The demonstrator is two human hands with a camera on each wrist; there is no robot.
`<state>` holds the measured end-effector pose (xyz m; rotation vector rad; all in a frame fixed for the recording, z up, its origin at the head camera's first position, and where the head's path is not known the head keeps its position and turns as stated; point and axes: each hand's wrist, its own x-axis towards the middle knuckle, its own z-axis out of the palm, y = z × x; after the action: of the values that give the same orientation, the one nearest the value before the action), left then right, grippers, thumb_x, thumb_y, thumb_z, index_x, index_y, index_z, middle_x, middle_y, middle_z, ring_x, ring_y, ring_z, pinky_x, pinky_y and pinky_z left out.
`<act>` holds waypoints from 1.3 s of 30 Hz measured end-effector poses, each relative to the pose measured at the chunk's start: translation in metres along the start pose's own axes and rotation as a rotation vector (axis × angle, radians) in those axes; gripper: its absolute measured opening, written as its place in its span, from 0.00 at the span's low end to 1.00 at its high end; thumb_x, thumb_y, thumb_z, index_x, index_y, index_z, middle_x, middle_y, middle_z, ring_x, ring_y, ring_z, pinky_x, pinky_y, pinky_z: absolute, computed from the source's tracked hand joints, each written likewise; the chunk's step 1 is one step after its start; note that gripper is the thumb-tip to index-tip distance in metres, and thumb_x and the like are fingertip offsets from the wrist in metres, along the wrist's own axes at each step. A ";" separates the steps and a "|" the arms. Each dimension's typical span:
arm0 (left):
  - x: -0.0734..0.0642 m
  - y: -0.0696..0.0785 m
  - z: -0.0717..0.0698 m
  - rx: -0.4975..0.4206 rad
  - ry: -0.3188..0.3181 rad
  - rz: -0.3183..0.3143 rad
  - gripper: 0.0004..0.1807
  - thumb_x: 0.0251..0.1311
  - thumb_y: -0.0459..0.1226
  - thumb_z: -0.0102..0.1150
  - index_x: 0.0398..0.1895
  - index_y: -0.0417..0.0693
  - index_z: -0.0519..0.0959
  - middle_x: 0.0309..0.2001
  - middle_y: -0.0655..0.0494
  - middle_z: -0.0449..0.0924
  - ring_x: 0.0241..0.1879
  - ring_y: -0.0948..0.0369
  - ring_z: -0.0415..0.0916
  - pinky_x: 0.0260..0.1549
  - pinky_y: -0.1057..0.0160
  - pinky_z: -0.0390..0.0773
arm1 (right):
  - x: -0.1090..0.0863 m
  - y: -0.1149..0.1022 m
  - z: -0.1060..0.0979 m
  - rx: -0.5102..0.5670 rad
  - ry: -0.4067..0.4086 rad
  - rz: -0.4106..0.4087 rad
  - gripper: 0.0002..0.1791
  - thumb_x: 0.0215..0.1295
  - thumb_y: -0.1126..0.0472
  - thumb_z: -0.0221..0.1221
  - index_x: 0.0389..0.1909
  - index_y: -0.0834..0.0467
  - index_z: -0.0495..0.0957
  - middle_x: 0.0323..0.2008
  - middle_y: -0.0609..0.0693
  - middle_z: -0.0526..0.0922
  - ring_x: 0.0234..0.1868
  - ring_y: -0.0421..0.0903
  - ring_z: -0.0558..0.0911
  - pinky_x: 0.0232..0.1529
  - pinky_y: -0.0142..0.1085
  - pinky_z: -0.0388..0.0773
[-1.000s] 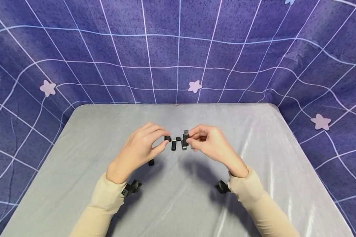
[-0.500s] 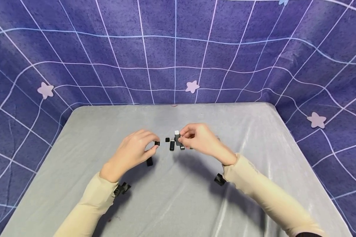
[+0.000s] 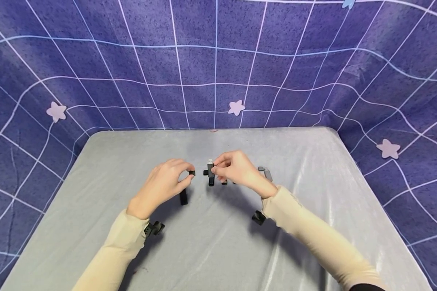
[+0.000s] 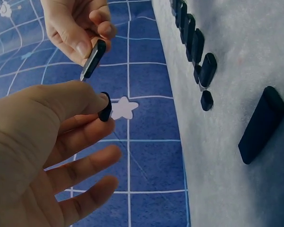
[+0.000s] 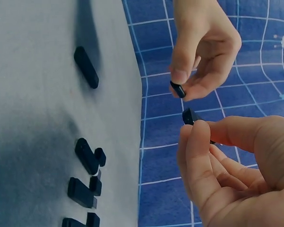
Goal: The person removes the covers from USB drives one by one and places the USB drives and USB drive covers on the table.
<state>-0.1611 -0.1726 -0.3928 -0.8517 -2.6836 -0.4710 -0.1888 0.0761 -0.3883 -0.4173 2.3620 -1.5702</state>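
Note:
Over the grey cloth, my left hand [image 3: 162,184] pinches a small black USB cap [image 4: 104,108] between thumb and index finger, its other fingers spread loosely. My right hand [image 3: 238,167] pinches a black USB flash drive [image 3: 210,167] by its body, the bare metal plug pointing away from me in the head view. A short gap separates cap and drive. Beneath them, a row of flash drives lies on the cloth; the nearest drive [image 4: 208,70] has a loose cap [image 4: 207,100] by its plug. My right hand partly hides this row in the head view.
A longer black stick [image 3: 183,197] lies beside the left hand on the grey cloth-covered table [image 3: 149,141]. To the right is a grey flash drive [image 3: 268,174] with its cap [image 3: 261,168]. A blue curtain [image 3: 196,64] with stars surrounds the table's back and sides.
Both hands have shifted left, the right one carrying the flash drive and the left one the cap. The grey drive at the right has come into sight from behind the right hand.

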 end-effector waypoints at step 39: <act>0.018 -0.037 0.033 -0.027 -0.143 -0.134 0.09 0.67 0.37 0.66 0.48 0.49 0.86 0.49 0.55 0.87 0.49 0.52 0.85 0.43 0.45 0.84 | 0.046 0.026 0.034 -0.049 0.003 0.208 0.08 0.68 0.61 0.66 0.43 0.60 0.84 0.35 0.60 0.90 0.33 0.68 0.87 0.17 0.34 0.74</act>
<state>-0.2023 -0.1791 -0.4243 -0.7415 -2.8852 -0.4949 -0.2208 0.0391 -0.4279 -0.1720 2.3637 -1.4222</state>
